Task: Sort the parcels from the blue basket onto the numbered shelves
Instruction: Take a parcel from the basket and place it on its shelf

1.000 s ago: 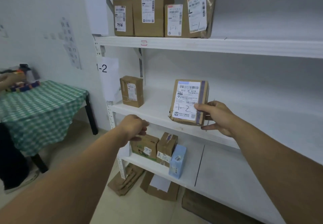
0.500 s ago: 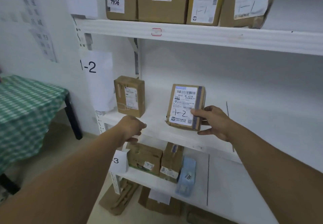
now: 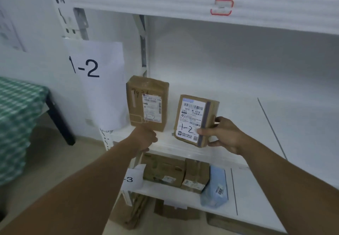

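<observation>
My right hand (image 3: 224,134) grips a small brown parcel (image 3: 192,119) by its right edge, thumb on the label front. Its white label has "1-2" handwritten on it. The parcel stands upright, slightly tilted, on the white middle shelf (image 3: 238,124), which carries a paper sign "1-2" (image 3: 95,80). To its left stands another brown parcel (image 3: 147,103), also marked "1-2". My left hand (image 3: 145,138) rests curled at the shelf's front edge, just below that parcel, holding nothing.
The shelf below, signed "-3" (image 3: 131,179), holds two brown boxes (image 3: 176,172) and a blue padded mailer (image 3: 214,189). Flattened cardboard (image 3: 135,211) lies on the floor underneath. A table with green checked cloth (image 3: 16,121) stands at the left. The top shelf edge (image 3: 183,2) runs overhead.
The view has moved closer to the shelf. My right hand has carried the parcel further in onto the 1-2 shelf. My left hand stays at the shelf's front edge.
</observation>
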